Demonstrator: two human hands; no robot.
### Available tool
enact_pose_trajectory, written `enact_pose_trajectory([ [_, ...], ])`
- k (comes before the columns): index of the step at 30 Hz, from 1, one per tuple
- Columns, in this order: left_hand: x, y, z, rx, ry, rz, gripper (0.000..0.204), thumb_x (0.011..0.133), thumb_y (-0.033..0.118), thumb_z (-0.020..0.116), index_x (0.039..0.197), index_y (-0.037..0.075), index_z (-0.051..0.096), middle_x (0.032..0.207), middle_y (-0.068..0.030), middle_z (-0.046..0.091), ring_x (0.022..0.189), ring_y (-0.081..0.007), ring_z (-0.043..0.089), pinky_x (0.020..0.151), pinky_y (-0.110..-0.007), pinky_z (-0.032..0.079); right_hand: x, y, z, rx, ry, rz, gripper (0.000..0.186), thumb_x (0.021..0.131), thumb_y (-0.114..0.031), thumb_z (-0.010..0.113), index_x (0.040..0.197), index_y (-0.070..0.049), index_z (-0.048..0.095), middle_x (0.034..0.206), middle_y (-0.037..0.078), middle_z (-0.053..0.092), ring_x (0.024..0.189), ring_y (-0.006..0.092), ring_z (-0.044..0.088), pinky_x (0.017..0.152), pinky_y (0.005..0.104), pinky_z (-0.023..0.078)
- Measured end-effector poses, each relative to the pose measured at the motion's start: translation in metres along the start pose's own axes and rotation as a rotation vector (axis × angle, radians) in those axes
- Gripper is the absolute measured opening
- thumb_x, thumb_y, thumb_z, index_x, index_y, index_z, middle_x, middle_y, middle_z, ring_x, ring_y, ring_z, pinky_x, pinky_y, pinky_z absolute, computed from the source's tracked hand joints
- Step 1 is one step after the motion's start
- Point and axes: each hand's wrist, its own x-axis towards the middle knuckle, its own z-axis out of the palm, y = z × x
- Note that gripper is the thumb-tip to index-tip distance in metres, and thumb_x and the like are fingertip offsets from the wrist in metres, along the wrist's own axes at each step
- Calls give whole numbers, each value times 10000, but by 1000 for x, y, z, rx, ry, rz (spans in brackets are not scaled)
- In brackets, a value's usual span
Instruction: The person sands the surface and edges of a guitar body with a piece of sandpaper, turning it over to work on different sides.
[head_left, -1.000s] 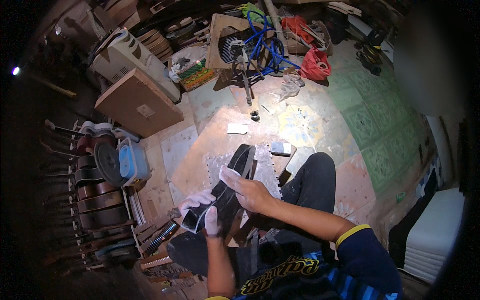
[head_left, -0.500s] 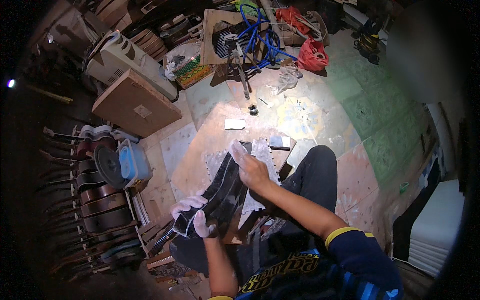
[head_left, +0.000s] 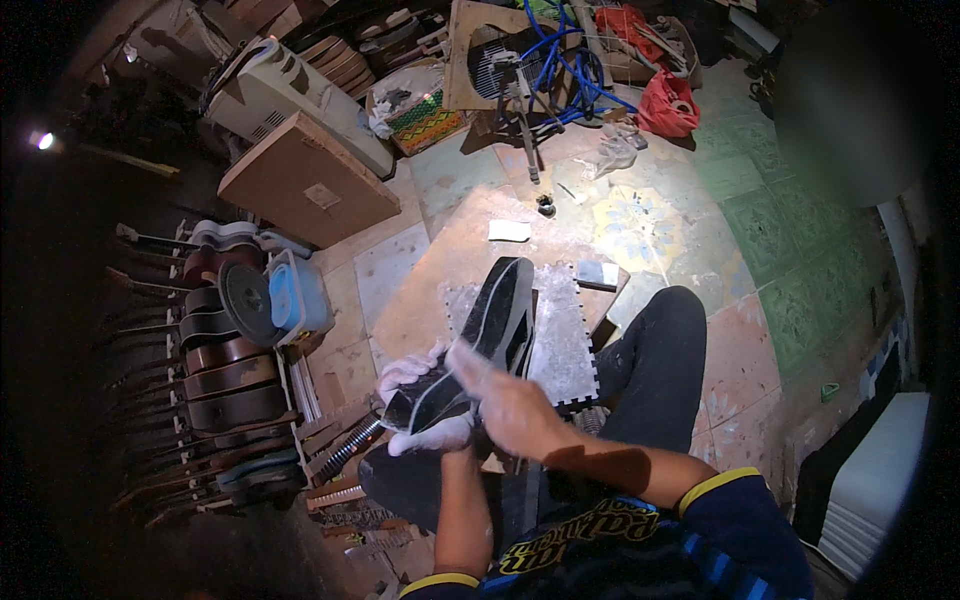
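Note:
A long black curved piece (head_left: 490,310), perhaps part of an instrument body, slants over my lap with its far end raised. Pale lines run along its glossy and dusty faces. Its near end is gripped by my left hand (head_left: 440,436), fingers on one side and thumb on the other; the fingers look whitish, from dust or a glove. Against the piece's middle lies my right hand (head_left: 512,405), whitish at the fingertips and smeared by motion. Whether it holds anything small is hidden.
A grey foam mat (head_left: 560,340) lies beyond my knees, with a small two-toned block (head_left: 598,275) and a white sheet (head_left: 509,231) nearby. Guitars (head_left: 235,385) stand racked at left beside a blue tub (head_left: 310,300). Blue hose (head_left: 560,60) and a red bag (head_left: 668,105) sit at the back.
My right hand has slid from the black piece's far end back toward its near end. The piece now points more steeply away from me. The whole view has shifted slightly.

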Motion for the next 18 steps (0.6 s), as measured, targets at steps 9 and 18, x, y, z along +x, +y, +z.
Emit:
enact_pose_trajectory([
  [9, -27, -15, -12, 130, 7, -100, 746, 776, 658, 664, 1119, 42, 421, 1066, -115, 478, 1064, -265, 539, 1035, -495, 474, -8, -20, -26, -65, -124, -118, 584, 899, -18, 560, 1449, -213, 563, 1487, 98, 545, 1079, 235, 706, 870, 348, 616],
  [18, -41, -8, -22, 219, 22, -175, 617, 839, 477, 685, 1165, 27, 417, 1117, -128, 491, 1113, -275, 538, 1064, -483, 456, -2, -26, -29, 159, -131, -237, 558, 904, 26, 534, 1456, -56, 528, 1465, 191, 548, 1171, 294, 680, 898, 349, 613],
])
